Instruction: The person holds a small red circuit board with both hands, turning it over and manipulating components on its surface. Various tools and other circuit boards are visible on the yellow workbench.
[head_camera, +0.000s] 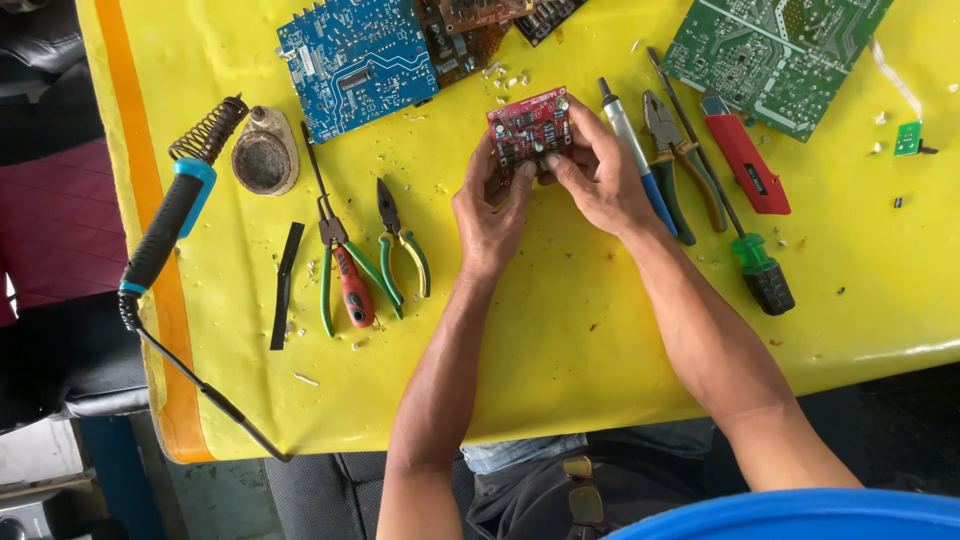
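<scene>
Yellow table (560, 330): left hand (490, 215) and right hand (600, 175) both grasp small red circuit board (530, 127); pliers (400, 250) lie left.

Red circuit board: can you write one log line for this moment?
small red circuit board | held above yellow table | left hand + right hand gripping

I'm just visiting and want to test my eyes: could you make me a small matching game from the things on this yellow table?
Things:
1. red circuit board
2. blue circuit board
3. soldering iron
4. green-handled screwdriver

Places:
A. far left, near the orange stripe
B. right of the right hand
C. held in both hands
D. top, left of centre

Pairs: 1-C, 2-D, 3-A, 4-B
</scene>
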